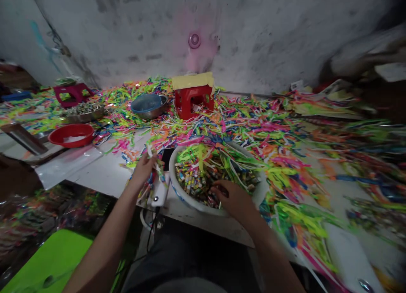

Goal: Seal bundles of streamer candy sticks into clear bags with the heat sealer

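My left hand [144, 170] is closed around a pale plastic strip [159, 168] with bits of green, above a white box-like device [160, 191] with a cord. My right hand [233, 197] reaches into a wide white basin [187, 202], its thumb and fingers pinched together among small patterned cylinders [192, 176]. Whatever those fingertips hold is too small to make out. Neon green and yellow strips [233, 159] lie over the back and right side of the basin. A dark phone-like slab [167, 158] rests between my left hand and the basin.
Heaps of bright plastic strips [253, 119] spread across the table. Behind the basin stands a red stool [194, 101] with yellow cloth on top. Blue [146, 104] and red [71, 135] bowls sit to the left. A green stool [50, 261] is at lower left.
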Demonstrator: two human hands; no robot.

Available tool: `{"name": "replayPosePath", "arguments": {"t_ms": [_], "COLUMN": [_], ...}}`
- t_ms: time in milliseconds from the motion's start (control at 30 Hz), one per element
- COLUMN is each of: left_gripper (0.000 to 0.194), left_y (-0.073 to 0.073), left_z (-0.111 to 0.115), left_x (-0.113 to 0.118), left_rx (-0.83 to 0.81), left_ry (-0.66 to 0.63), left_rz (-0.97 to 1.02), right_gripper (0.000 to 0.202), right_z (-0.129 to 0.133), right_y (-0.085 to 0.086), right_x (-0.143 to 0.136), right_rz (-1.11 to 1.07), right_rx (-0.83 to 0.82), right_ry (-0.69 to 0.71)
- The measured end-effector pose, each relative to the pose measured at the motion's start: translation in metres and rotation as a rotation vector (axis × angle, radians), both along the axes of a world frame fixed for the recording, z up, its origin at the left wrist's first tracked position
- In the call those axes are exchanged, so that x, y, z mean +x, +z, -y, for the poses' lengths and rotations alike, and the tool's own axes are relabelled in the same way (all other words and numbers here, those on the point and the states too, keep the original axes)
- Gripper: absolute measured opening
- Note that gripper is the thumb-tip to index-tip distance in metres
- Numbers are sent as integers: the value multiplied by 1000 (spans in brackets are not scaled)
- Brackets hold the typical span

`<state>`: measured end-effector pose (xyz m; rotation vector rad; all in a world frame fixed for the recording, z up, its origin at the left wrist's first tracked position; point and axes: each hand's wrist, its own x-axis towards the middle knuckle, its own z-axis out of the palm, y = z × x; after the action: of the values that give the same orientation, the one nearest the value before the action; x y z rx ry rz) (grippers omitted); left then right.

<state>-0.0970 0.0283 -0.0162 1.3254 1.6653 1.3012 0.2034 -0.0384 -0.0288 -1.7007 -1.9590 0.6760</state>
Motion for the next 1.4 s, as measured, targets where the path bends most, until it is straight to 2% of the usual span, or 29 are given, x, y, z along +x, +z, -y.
{"name": "replayPosePath", "arguments": {"t_ms": [100, 167, 233, 333, 433, 533, 600, 733, 833, 900, 1000, 1133, 1267, 1400], "left_gripper": [41, 47, 52, 45, 39, 36, 30, 35, 42, 45, 47, 52, 52, 51], "left_y": [-10, -11, -9, -5, 0, 4, 8, 19, 22, 18, 2, -16, -18, -26], "left_z": [-33, -41, -39, -32, -31, -30, -25, 3, 34, 52, 68, 61, 42, 31], "left_x": [-28, -29, -17, 18, 55, 77, 80, 66, 52, 46, 42, 36, 14, -5], "left_rx": [-59, -43, 39, 196, 186, 97, 91, 129, 118, 100, 76, 38, -55, -163], "left_ry": [86, 60, -13, -225, -400, -414, -400, -312, -322, -340, -294, -183, -22, -17], "left_rz": [-387, -553, -646, -745, -910, -1005, -953, -661, -446, -418, -574, -791, -864, -971], "right_gripper": [30, 36, 39, 36, 37, 28, 28, 31, 31, 31, 33, 38, 39, 41], "right_z": [-16, -20, -22, -23, -22, -21, -20, -21, -22, -22, -22, -22, -21, -20], "right_y": [-2, -2, -2, -1, -1, -2, -3, -3, -4, -5, -10, -15, -13, -10], "right_x": [1, -2, -6, -8, -7, -6, -5, -5, -6, -6, -4, -1, -2, -2], "right_rz": [198, 253, 275, 283, 298, 289, 266, 216, 181, 169, 166, 164, 165, 141], "right_rx": [-173, -239, -261, -265, -243, -202, -189, -203, -232, -237, -229, -222, -214, -211], "right_ry": [164, 225, 247, 278, 289, 344, 385, 417, 443, 434, 425, 408, 420, 452]}}
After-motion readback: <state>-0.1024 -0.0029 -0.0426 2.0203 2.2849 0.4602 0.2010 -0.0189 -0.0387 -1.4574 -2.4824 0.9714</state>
